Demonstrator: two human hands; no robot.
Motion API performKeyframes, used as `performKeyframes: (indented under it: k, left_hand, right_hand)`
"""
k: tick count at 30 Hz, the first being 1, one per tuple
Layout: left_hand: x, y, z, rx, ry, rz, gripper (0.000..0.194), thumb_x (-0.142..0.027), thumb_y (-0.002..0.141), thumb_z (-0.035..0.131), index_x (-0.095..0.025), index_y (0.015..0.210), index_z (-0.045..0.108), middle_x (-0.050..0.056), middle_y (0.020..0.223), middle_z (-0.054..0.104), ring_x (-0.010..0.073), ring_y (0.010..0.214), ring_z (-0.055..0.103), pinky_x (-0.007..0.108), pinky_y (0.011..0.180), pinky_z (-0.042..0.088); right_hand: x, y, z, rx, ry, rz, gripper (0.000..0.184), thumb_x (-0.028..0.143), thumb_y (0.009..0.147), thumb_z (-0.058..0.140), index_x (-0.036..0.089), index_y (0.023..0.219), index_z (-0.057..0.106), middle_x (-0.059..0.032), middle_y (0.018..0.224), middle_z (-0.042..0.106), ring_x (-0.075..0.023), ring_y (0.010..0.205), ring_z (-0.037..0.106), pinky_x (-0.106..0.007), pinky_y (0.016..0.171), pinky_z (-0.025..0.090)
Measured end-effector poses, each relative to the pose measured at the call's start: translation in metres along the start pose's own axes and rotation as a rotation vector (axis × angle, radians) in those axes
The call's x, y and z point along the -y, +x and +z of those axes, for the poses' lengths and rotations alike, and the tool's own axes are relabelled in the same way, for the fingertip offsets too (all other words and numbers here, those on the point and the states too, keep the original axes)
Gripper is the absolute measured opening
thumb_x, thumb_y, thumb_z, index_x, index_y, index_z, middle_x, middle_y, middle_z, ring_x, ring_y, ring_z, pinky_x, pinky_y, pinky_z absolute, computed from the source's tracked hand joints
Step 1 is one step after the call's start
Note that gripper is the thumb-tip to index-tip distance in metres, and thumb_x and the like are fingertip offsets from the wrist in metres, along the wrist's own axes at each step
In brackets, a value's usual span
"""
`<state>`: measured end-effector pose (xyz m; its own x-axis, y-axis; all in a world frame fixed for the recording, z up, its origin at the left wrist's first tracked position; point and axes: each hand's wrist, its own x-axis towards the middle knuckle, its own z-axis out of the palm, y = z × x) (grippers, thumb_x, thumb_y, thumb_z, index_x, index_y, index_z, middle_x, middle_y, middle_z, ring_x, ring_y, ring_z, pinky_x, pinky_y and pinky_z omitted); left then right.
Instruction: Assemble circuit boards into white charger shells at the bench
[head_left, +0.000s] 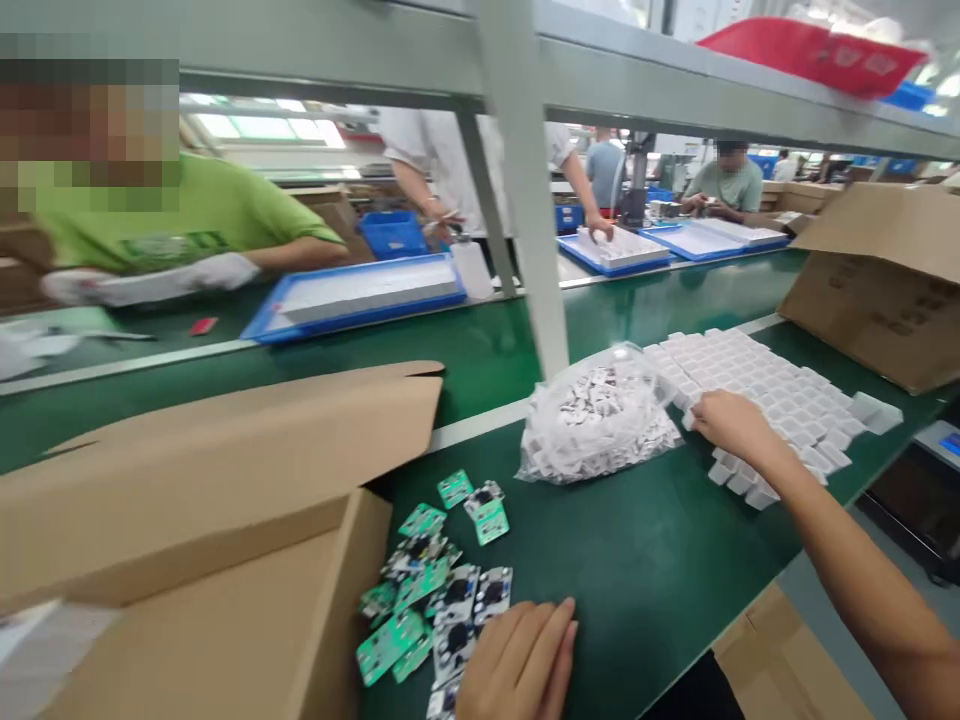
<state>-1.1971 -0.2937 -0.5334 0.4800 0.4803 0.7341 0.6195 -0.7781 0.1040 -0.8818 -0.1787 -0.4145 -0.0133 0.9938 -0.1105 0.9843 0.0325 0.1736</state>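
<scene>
My left hand [517, 660] lies on the green bench, fingers stretched out and side by side, next to a loose pile of circuit boards [420, 580]. Some boards show a green face, others a white one with black parts. At the right, my right hand [726, 425] reaches to the edge of an array of small white plastic cases [772, 385]. Its fingers are closed on one white plastic case [689, 420], mostly covered by the fingertips. Left of that hand sits a clear plastic bag [600, 420] full of small white pieces.
An open cardboard box [330, 600] stands at the left, and another carton [877, 300] at the right. A metal post [525, 200] rises behind the bag to a shelf. Across the bench, co-workers handle blue trays [360, 300]. A red bin [825, 55] rests overhead.
</scene>
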Motion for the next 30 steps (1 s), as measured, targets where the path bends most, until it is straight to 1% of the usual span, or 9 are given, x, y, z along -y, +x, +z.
performKeyframes:
  k: [3, 7, 9, 11, 13, 16, 19, 25, 30]
  left_hand:
    - [-0.012, -0.001, 0.002, 0.015, -0.163, -0.155, 0.031, -0.020, 0.091, 0.059, -0.015, 0.122, 0.057, 0.010, 0.099, 0.071, 0.0210, 0.092, 0.068, 0.030, 0.084, 0.054]
    - [-0.023, 0.000, 0.003, 0.064, -0.637, -0.477, 0.078, -0.057, 0.081, 0.065, -0.023, 0.144, 0.035, 0.015, 0.129, 0.061, 0.0233, 0.107, 0.065, 0.029, 0.084, 0.057]
    - [-0.022, 0.002, 0.002, 0.023, -0.748, -0.688, 0.067, -0.054, 0.085, 0.063, -0.023, 0.140, 0.040, 0.013, 0.127, 0.063, 0.0219, 0.105, 0.066, 0.030, 0.086, 0.056]
    - [-0.019, 0.004, -0.001, -0.042, -0.766, -0.890, 0.044, -0.049, 0.090, 0.058, -0.020, 0.123, 0.054, 0.010, 0.109, 0.069, 0.0208, 0.095, 0.067, 0.030, 0.082, 0.055]
    - [-0.016, 0.007, -0.004, -0.081, -0.820, -1.043, 0.036, -0.048, 0.090, 0.057, -0.018, 0.108, 0.059, 0.006, 0.092, 0.069, 0.0193, 0.081, 0.066, 0.029, 0.074, 0.054]
    - [-0.015, 0.006, -0.006, -0.109, -0.915, -1.116, 0.037, -0.049, 0.087, 0.060, -0.019, 0.107, 0.059, 0.004, 0.086, 0.067, 0.0178, 0.075, 0.064, 0.028, 0.069, 0.051]
    - [-0.018, 0.001, -0.008, -0.106, -0.911, -1.026, 0.040, -0.050, 0.087, 0.060, -0.019, 0.112, 0.061, 0.006, 0.087, 0.066, 0.0183, 0.075, 0.063, 0.028, 0.069, 0.050]
    - [-0.019, -0.007, -0.012, -0.101, -0.882, -0.835, 0.055, -0.058, 0.091, 0.047, -0.019, 0.128, 0.060, 0.011, 0.091, 0.066, 0.0208, 0.074, 0.061, 0.033, 0.069, 0.051]
    - [-0.015, -0.005, -0.010, -0.160, -0.828, -0.825, 0.056, -0.058, 0.093, 0.042, -0.019, 0.129, 0.060, 0.010, 0.089, 0.064, 0.0198, 0.073, 0.059, 0.033, 0.069, 0.051]
  right_hand:
    - [0.034, -0.034, -0.015, -0.063, 0.052, -0.234, 0.028, 0.023, 0.097, 0.045, 0.015, 0.084, 0.068, -0.0098, 0.091, 0.064, -0.0224, 0.092, 0.061, -0.032, 0.076, 0.043]
    - [0.103, -0.065, -0.028, 0.025, 0.279, -0.813, 0.018, 0.020, 0.091, 0.055, 0.017, 0.079, 0.068, -0.0049, 0.081, 0.063, -0.0186, 0.080, 0.059, -0.029, 0.069, 0.041]
    - [0.134, -0.065, -0.031, 0.102, 0.345, -1.012, 0.014, 0.017, 0.089, 0.057, 0.017, 0.082, 0.070, -0.0045, 0.082, 0.064, -0.0183, 0.082, 0.059, -0.028, 0.069, 0.041]
    - [0.151, -0.055, -0.037, 0.157, 0.462, -1.126, 0.012, 0.019, 0.090, 0.059, 0.017, 0.089, 0.071, -0.0041, 0.083, 0.065, -0.0168, 0.083, 0.060, -0.026, 0.071, 0.042]
    - [0.154, -0.038, -0.044, 0.133, 0.579, -1.122, 0.014, 0.023, 0.091, 0.060, 0.016, 0.097, 0.071, -0.0039, 0.087, 0.067, -0.0156, 0.085, 0.062, -0.025, 0.073, 0.044]
    - [0.149, -0.009, -0.050, -0.008, 0.499, -0.947, 0.018, 0.019, 0.095, 0.052, 0.016, 0.101, 0.069, -0.0042, 0.095, 0.070, -0.0156, 0.089, 0.063, -0.027, 0.080, 0.046]
    - [0.157, 0.011, -0.040, -0.015, 0.299, -0.888, 0.020, 0.011, 0.091, 0.051, 0.016, 0.098, 0.069, -0.0065, 0.099, 0.069, -0.0186, 0.092, 0.064, -0.030, 0.081, 0.048]
    - [0.204, 0.017, 0.008, -0.036, 0.182, -0.989, 0.046, 0.010, 0.084, 0.060, 0.017, 0.129, 0.057, -0.0185, 0.121, 0.058, -0.0335, 0.104, 0.062, -0.041, 0.078, 0.051]
    - [0.194, 0.019, 0.008, -0.031, 0.349, -1.017, 0.035, 0.012, 0.084, 0.059, 0.012, 0.119, 0.059, -0.0149, 0.109, 0.063, -0.0261, 0.095, 0.064, -0.037, 0.079, 0.052]
